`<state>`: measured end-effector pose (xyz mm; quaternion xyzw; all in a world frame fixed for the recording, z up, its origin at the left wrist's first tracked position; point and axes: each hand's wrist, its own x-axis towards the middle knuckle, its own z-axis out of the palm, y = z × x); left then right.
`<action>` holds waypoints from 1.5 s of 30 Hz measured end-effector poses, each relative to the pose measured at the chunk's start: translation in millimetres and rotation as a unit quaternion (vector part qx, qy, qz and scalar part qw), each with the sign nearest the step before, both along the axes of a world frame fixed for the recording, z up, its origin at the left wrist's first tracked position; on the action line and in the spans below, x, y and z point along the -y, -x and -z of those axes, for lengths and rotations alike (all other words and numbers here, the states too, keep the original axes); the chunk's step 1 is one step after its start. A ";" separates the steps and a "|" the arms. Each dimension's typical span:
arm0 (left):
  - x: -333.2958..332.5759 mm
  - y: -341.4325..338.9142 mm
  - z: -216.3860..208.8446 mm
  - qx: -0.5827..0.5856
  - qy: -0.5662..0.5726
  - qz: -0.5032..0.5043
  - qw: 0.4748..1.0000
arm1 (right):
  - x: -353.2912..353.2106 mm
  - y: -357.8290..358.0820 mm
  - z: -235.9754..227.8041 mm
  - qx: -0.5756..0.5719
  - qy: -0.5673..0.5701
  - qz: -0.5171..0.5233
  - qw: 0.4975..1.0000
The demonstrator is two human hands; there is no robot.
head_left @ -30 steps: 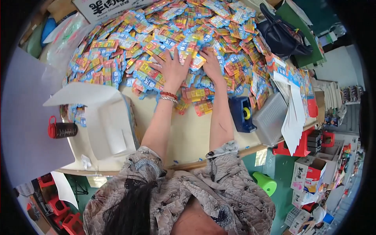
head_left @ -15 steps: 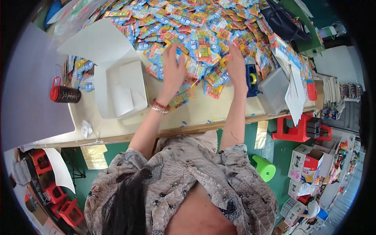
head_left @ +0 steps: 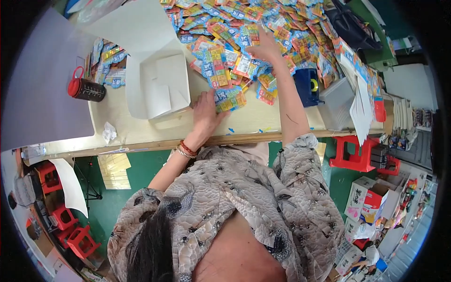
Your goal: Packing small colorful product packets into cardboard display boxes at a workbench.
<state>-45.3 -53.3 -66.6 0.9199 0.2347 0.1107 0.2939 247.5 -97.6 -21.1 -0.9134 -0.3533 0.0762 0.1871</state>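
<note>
A flat blue-and-yellow candy packet lies at the near edge of a big pile. My left hand rests at its left end, thumb stretched along its lower edge and fingers pointing away from me. Another candy packet lies just beyond, overlapping it. Reaching over the pile, my right hand has thumb and forefinger spread at a blue-edged sachet. The undersides of both hands are hidden, so a firm hold does not show. Left of my left hand stands an open white box with loose white card inside.
A blue tape dispenser and a clear plastic bin stand right of my right arm. To the left are a black bottle with a red lid and crumpled tissue. A dark bag lies far right; a red stool stands below.
My left hand has drawn nearer to me, down to the near packet. My right hand has moved farther away and left over the pile. The whole view has shifted slightly.
</note>
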 end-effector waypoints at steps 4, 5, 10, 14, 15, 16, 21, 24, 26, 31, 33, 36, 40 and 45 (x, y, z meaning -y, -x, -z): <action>5.7 -1.8 -24.3 0.111 0.178 -0.045 0.977 | 24.6 -7.8 33.8 0.023 -0.160 0.068 0.984; 6.8 -7.9 -37.9 0.112 0.180 -0.045 0.976 | 36.0 -10.7 40.1 0.024 -0.158 0.068 0.985; -17.7 -52.3 36.0 0.180 0.303 -0.205 0.913 | 61.9 19.1 28.2 0.043 -0.283 0.156 0.945; -14.8 -64.5 25.3 0.190 0.103 -0.186 0.958 | 92.3 49.0 40.3 0.121 -0.223 0.210 0.944; -17.6 -62.3 20.5 0.201 0.114 -0.183 0.956 | 97.1 57.1 40.3 0.120 -0.222 0.211 0.944; -19.4 -61.1 15.7 0.212 0.124 -0.180 0.952 | 100.2 67.5 40.7 0.085 -0.231 0.234 0.941; -17.1 -56.3 2.7 0.221 0.218 -0.150 0.939 | 118.6 109.5 29.4 0.077 -0.215 0.247 0.942; -27.1 -51.9 18.7 0.233 0.337 -0.130 0.903 | 116.7 138.8 18.6 -0.071 -0.364 0.272 0.888; -27.7 -49.5 31.0 0.265 0.440 -0.116 0.850 | 111.8 153.6 26.3 -0.297 -0.546 0.232 0.748; -12.1 -29.7 -30.5 0.123 0.591 -0.126 0.787 | 87.1 178.1 41.7 -0.508 -0.572 0.183 0.618; -5.6 -20.1 -27.4 0.118 0.590 -0.147 0.785 | 76.2 190.1 43.3 -0.563 -0.550 0.175 0.592; -4.5 -11.1 -9.5 0.140 0.642 -0.148 0.739 | 63.8 214.7 65.8 -0.471 -0.511 0.263 0.669; 11.5 -16.3 7.2 0.195 0.440 -0.095 0.872 | 60.2 218.1 50.7 -0.465 -0.459 0.230 0.721; -16.4 -0.9 -11.1 0.093 0.384 -0.046 0.918 | 101.1 167.4 35.0 -0.358 -0.207 0.139 0.900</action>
